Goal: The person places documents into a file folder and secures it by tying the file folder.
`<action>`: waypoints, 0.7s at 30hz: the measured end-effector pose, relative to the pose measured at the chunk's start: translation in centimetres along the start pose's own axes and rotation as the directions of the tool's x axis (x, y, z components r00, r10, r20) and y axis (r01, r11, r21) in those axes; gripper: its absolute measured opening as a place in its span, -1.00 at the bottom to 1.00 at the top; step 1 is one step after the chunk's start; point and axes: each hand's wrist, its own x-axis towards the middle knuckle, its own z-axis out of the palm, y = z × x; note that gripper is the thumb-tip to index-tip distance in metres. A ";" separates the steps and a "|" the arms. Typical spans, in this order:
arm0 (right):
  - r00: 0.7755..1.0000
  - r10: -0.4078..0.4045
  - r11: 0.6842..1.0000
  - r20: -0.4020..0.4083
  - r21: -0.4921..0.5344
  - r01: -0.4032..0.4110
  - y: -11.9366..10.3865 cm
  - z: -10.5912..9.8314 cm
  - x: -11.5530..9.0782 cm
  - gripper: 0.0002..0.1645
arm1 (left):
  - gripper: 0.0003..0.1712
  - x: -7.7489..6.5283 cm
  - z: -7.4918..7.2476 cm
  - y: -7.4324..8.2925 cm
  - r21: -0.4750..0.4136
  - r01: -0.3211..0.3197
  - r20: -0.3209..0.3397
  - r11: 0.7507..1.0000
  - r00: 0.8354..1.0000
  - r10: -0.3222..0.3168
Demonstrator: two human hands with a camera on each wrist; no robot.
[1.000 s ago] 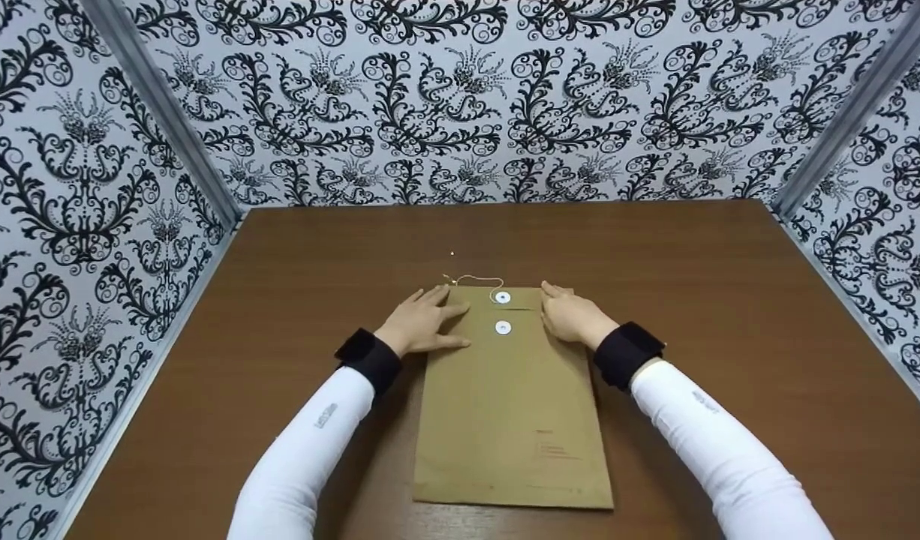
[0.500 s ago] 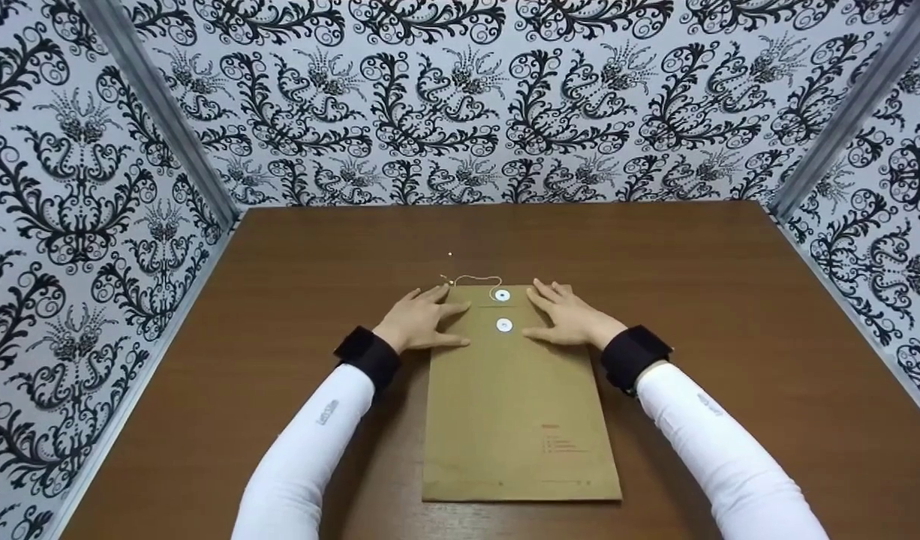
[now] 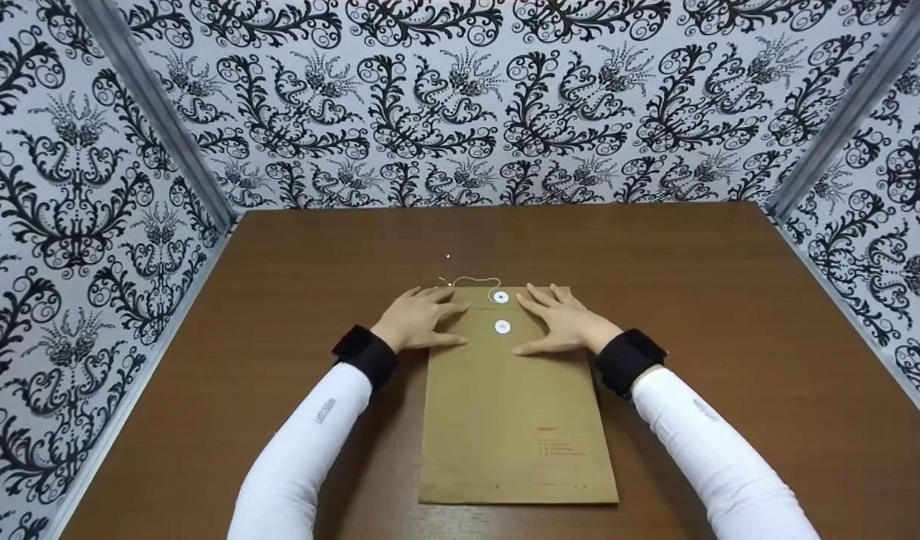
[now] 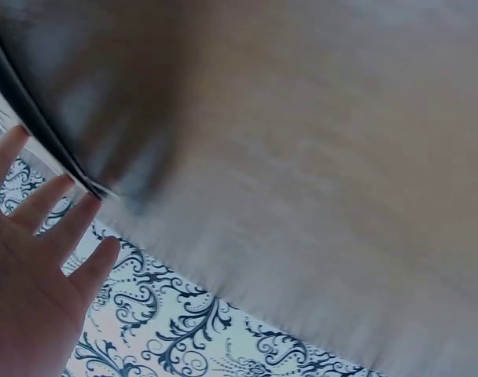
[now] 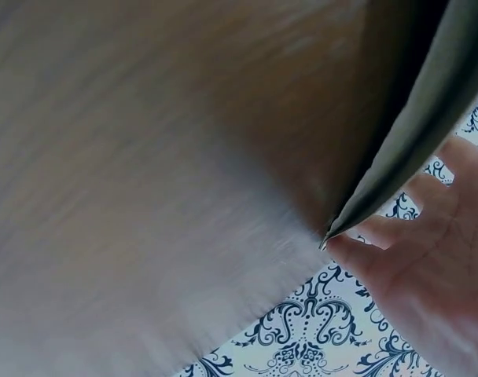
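Observation:
A brown paper string-tie envelope (image 3: 512,405) lies flat, its flap down at the far end. One white button disc (image 3: 500,298) sits on the flap, another white disc (image 3: 503,327) just below it. From the upper disc a thin string (image 3: 476,280) curves off past the far edge. My left hand (image 3: 419,319) rests, fingers spread, on the upper left corner. My right hand (image 3: 565,321) lies spread on the upper right part. In the wrist views, the envelope's edge (image 5: 412,149) runs past the fingers of the right hand (image 5: 443,251) and left hand (image 4: 34,275).
The brown wooden table (image 3: 317,247) extends around the envelope on all sides. A tiny pale speck (image 3: 448,256) lies beyond its far edge. Patterned black-and-white walls (image 3: 460,97) enclose the table at the back and both sides.
My right hand has shifted from the right edge onto the envelope's face, its fingers now spread. The envelope's near end has swung slightly right. The left hand has stayed nearly still.

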 end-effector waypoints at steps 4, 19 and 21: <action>1.000 -0.005 1.000 -0.003 -0.006 0.005 -0.1 0.0 -0.1 0.26 | -0.48 0.8 -0.1 0.5 0.079 -0.063 -0.096 0.995 0.993 0.070; 1.000 0.004 1.000 0.001 -0.002 -0.004 0.1 0.1 0.0 0.27 | -0.63 5.1 0.4 3.4 0.392 -0.141 -0.260 0.909 0.931 0.256; 1.000 0.004 1.000 0.001 0.008 -0.004 0.2 0.1 0.0 0.27 | -0.64 5.5 0.5 3.6 0.395 -0.150 -0.261 0.907 0.928 0.267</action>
